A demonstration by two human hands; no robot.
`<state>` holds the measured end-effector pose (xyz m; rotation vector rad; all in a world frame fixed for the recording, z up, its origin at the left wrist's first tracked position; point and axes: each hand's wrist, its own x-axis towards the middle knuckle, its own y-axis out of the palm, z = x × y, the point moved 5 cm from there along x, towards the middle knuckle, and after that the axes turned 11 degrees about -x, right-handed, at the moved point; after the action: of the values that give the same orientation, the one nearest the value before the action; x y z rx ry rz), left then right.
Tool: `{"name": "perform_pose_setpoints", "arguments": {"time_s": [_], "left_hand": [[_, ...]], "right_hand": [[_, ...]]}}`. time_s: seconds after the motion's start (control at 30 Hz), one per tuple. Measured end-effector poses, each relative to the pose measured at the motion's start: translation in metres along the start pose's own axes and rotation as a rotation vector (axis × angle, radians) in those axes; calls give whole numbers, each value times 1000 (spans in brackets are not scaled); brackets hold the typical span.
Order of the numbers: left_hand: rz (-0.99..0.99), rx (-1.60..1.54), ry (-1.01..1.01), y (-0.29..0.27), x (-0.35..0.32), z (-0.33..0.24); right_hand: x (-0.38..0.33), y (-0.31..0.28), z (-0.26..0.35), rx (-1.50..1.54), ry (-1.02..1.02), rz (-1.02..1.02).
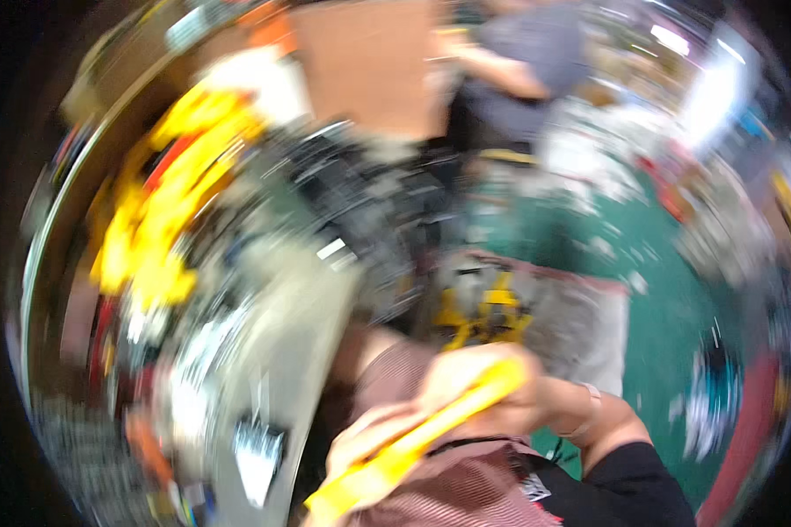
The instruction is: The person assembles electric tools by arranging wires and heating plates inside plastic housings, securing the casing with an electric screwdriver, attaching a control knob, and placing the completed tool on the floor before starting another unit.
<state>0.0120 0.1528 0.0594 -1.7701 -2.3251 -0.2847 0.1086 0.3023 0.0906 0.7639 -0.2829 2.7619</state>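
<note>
A long yellow piece, seemingly a plastic part, slants across my lap from lower left to upper right. My right hand is closed around its upper end; a light band circles that wrist. Lower down, my left hand grips the same piece. Motion blur hides the fingers' detail and the exact kind of part. To the left, the grey worktable runs close beside me, with a heap of similar yellow parts towards its far left.
Black parts are piled ahead, near a brown cardboard box. A co-worker in dark clothes is beyond. More yellow parts lie by a pale sheet on the green floor. A dark-edged, shiny rectangular object rests on the table.
</note>
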Motion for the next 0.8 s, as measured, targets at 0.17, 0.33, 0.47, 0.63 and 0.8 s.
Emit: {"name": "perform_pose_setpoints", "arguments": {"time_s": [0.17, 0.33, 0.47, 0.63, 0.8], "left_hand": [[-280, 203, 39, -30, -37, 3], [-755, 320, 82, -44, -107, -15], [-1301, 206, -131, -39, -169, -15], [-1613, -49, 191, -33, -190, -15], [-1612, 93, 29, -32, -188, -25]], "right_hand": [[38, 32, -26, 238, 137, 239], [111, 95, -64, 282, 416, 660], [174, 119, -143, -358, 301, 666], [198, 173, -170, -692, -133, 679], [199, 207, -172, -837, -346, 690]]}}
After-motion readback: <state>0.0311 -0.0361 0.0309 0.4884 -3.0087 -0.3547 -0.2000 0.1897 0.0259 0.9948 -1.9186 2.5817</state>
